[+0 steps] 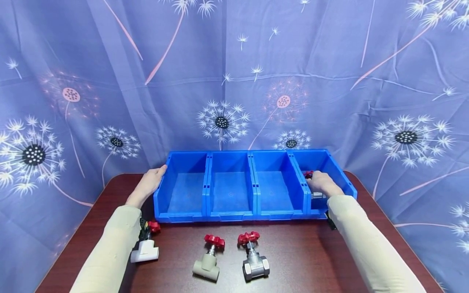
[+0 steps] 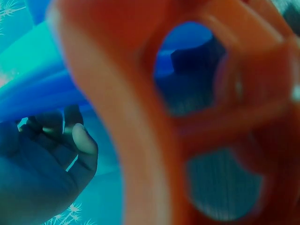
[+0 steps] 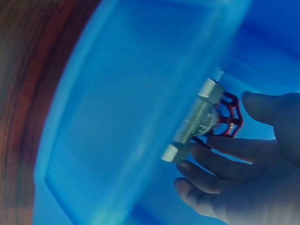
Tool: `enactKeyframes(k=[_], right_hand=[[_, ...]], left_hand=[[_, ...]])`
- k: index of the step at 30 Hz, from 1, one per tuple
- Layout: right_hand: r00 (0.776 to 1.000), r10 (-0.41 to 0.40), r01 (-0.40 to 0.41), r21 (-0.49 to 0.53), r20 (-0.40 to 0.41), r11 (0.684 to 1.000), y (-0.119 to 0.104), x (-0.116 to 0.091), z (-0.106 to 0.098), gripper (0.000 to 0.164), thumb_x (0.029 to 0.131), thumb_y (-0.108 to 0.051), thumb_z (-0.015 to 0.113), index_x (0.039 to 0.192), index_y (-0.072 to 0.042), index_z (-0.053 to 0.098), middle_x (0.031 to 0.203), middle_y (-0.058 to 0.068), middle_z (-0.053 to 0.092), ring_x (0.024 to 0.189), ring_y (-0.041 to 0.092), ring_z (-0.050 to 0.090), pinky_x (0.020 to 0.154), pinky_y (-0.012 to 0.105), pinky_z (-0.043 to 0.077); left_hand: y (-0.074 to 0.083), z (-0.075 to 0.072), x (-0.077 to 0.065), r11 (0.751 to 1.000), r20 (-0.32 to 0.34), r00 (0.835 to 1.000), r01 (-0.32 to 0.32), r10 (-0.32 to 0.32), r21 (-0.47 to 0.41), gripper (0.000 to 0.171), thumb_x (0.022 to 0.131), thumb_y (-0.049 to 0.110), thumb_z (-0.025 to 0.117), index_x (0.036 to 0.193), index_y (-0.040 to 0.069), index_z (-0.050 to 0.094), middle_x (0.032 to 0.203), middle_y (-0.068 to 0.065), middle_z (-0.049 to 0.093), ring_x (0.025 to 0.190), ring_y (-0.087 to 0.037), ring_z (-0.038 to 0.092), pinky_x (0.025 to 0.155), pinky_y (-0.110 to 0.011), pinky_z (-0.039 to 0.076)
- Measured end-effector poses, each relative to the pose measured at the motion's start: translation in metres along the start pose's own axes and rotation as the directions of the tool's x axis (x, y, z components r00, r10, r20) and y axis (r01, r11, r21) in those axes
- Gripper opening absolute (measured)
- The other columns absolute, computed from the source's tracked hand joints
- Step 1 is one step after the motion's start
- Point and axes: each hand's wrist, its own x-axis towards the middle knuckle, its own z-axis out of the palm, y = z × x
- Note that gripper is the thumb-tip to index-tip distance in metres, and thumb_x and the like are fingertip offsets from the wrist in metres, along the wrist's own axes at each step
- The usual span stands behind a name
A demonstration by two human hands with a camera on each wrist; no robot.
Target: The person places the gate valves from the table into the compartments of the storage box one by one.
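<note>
My left hand (image 1: 149, 184) rests against the left outer side of a row of joined blue bins (image 1: 231, 217), fingertips right at the rim. In the left wrist view, its fingers (image 2: 84, 140) meet the blue edge. My right hand (image 1: 323, 184) reaches into the rightmost bin. There a metal valve (image 3: 194, 119) with a red handwheel (image 3: 229, 115) lies by the fingertips, which overlap its near side, while the thumb stands apart from it. Below my left wrist lies a white tee-shaped valve (image 1: 145, 251) with a red handle (image 1: 154, 226).
In front of the bins lie a beige valve (image 1: 207, 266) and a silver valve (image 1: 255, 266), both with red handles. The bins stand on a dark reddish wooden table (image 1: 293, 252), before a blue dandelion-print curtain (image 1: 183, 101). A blurred red handwheel (image 2: 103, 70) fills much of the left wrist view.
</note>
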Motion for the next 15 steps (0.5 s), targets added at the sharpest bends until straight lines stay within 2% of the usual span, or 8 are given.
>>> enactKeyframes(k=[4, 10, 13, 15], right_hand=[[1.000, -0.022, 0.022, -0.016, -0.007, 1.000, -0.003, -0.004, -0.009, 0.038, 0.103, -0.033, 0.046, 0.095, 0.002, 0.058, 0.080, 0.013, 0.058, 0.078, 0.030, 0.060, 0.067, 0.040, 0.048], [0.996, -0.086, 0.086, 0.016, -0.038, 0.996, -0.003, -0.016, -0.025, 0.041, 0.103, -0.034, 0.047, 0.069, -0.011, 0.048, 0.063, 0.000, 0.043, 0.061, 0.020, 0.048, 0.059, 0.033, 0.039], [0.993, -0.109, 0.111, 0.037, -0.053, 0.993, -0.004, -0.025, -0.031, 0.043, 0.103, -0.035, 0.047, 0.068, -0.010, 0.047, 0.061, 0.000, 0.041, 0.060, 0.020, 0.045, 0.059, 0.033, 0.039], [0.987, -0.136, 0.140, 0.035, -0.079, 0.990, -0.006, -0.032, -0.034, 0.043, 0.102, -0.036, 0.048, 0.077, -0.003, 0.057, 0.068, 0.006, 0.051, 0.068, 0.025, 0.052, 0.063, 0.037, 0.043]], left_hand=[[-0.002, 0.000, 0.002, 1.000, 0.007, 1.000, 0.005, -0.004, -0.004, 0.072, 0.106, 0.050, 0.023, 0.141, -0.009, 0.042, 0.133, -0.030, 0.051, 0.119, -0.042, 0.053, 0.098, -0.054, 0.043], [-0.004, 0.002, 0.003, 1.000, 0.010, 1.000, 0.001, -0.001, -0.016, 0.073, 0.105, 0.051, 0.023, 0.141, -0.009, 0.044, 0.133, -0.030, 0.052, 0.118, -0.041, 0.053, 0.097, -0.053, 0.043], [-0.005, 0.002, 0.003, 1.000, 0.012, 1.000, 0.015, -0.014, -0.021, 0.073, 0.105, 0.052, 0.023, 0.142, -0.007, 0.044, 0.131, -0.028, 0.054, 0.116, -0.040, 0.054, 0.097, -0.053, 0.044], [-0.005, 0.002, 0.003, 1.000, 0.014, 1.000, 0.016, -0.016, -0.021, 0.074, 0.105, 0.053, 0.023, 0.142, -0.007, 0.043, 0.132, -0.029, 0.053, 0.116, -0.040, 0.055, 0.096, -0.053, 0.044]])
